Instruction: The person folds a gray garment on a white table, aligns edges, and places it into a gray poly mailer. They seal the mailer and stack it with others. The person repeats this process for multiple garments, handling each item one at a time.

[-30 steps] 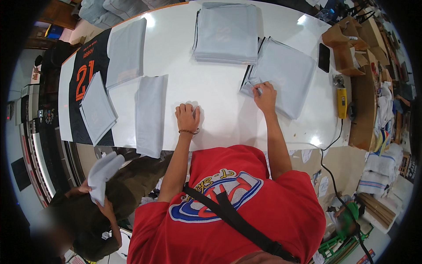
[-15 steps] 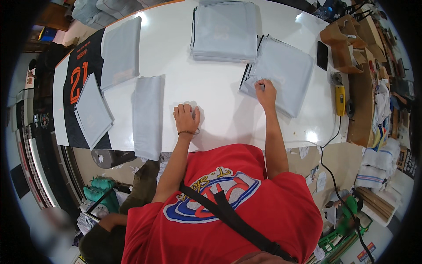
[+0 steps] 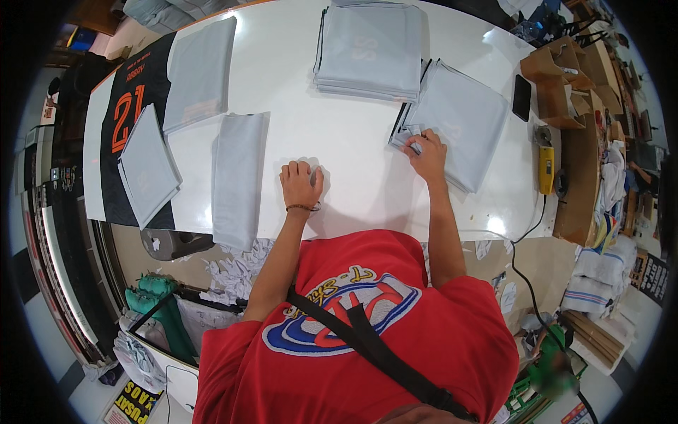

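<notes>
My right hand [image 3: 428, 154] pinches the near left corner of a stack of folded grey fabric panels [image 3: 462, 120] with black edges. Under my fingertips that corner is lifted and creased. Palm down on the white table, my left hand [image 3: 301, 185] rests with fingers a little bent and nothing held. To its left lies a narrow folded grey panel [image 3: 239, 180]. Beyond, at the back middle, sits a second stack of folded grey panels [image 3: 369, 53], its edge meeting the stack at my right hand.
At left, a black jersey panel [image 3: 134, 134] with orange print lies under grey folded pieces [image 3: 150, 166]. A larger grey panel [image 3: 201, 74] is behind. At right are a black phone [image 3: 521, 97], a yellow corded tool [image 3: 546, 169] and a cardboard box [image 3: 579, 184]. Paper scraps [image 3: 236, 275] litter the floor.
My right fingers have shifted slightly, and the stack's corner is now turned up more. My left hand stays put. A person's arm and leg at lower left have gone from view.
</notes>
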Demonstrator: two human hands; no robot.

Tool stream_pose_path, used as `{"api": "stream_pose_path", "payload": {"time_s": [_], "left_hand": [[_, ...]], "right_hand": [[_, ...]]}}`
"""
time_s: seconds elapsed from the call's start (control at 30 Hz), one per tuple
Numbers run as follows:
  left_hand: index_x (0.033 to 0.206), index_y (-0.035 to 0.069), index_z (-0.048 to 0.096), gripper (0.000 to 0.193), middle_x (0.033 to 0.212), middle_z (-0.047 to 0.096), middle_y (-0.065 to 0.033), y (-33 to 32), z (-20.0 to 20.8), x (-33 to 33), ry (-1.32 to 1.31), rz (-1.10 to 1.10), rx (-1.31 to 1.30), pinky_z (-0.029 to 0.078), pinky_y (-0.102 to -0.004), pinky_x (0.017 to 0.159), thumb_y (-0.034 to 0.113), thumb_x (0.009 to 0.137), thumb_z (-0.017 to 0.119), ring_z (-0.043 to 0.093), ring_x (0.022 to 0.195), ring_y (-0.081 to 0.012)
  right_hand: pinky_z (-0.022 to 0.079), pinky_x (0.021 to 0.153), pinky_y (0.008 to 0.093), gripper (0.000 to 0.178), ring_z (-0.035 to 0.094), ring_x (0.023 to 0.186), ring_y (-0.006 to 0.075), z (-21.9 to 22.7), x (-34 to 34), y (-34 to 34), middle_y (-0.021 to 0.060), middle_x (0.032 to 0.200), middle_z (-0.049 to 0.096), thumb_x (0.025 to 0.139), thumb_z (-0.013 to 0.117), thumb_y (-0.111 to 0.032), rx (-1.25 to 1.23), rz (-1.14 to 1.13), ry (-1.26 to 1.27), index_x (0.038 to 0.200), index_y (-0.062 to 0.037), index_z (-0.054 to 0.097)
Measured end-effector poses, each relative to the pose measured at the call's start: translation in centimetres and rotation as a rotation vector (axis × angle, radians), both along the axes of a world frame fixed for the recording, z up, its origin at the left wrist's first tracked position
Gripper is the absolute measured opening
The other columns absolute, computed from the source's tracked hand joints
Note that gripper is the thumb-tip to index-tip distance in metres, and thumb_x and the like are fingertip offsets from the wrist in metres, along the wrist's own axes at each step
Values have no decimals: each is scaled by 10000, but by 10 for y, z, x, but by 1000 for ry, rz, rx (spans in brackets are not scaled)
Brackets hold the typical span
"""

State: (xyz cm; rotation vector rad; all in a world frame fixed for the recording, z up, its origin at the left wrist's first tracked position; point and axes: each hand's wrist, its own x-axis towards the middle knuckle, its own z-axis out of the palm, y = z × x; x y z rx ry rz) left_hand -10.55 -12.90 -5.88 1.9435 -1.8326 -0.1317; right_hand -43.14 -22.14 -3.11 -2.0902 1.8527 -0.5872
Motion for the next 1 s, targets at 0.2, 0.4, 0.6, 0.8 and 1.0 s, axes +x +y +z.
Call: {"api": "stream_pose_path", "payload": {"time_s": [0.2, 0.4, 0.6, 0.8, 1.0], "left_hand": [[864, 73, 554, 224, 913, 522, -105, -1, 1, -1, -2, -1, -4, 412, -464, 803, 246, 864, 696, 504, 892, -322], [862, 73, 559, 225, 914, 526, -105, -1, 0, -2, -21, 0, -11, 417, -460, 804, 248, 860, 701, 505, 896, -321], [861, 75, 552, 221, 911, 524, -101, 0, 1, -2, -14, -1, -12, 415, -461, 792, 240, 859, 701, 507, 893, -319], [866, 78, 548, 221, 904, 519, -98, 0, 1, -1, -18, -13, -50, 411, -462, 784, 238, 858, 700, 505, 888, -317], [871, 77, 546, 226, 910, 518, -102, -1, 0, -1, -20, -12, -37, 412, -463, 787, 237, 856, 705, 504, 893, -320]], "right_hand": [[423, 710, 443, 100, 603, 829, 301, -26, -10, -9, 77, 919, 632, 849, 716, -133, 11, -203, -336, 912, -140, 640], [405, 810, 468, 85, 610, 953, 278, -18, -14, -4, 48, 982, 629, 848, 724, -172, 33, -32, -287, 911, -188, 668], [365, 799, 489, 147, 543, 995, 249, 4, 8, 8, 0, 1005, 534, 763, 818, -251, -64, -9, 28, 871, -236, 719], [358, 801, 473, 124, 547, 975, 248, -11, 10, 4, 3, 974, 540, 755, 819, -244, -75, -94, 28, 831, -219, 726], [358, 832, 499, 137, 532, 1017, 265, -14, 8, 4, 17, 1004, 537, 743, 825, -291, -62, -105, -38, 826, -231, 734]]}}
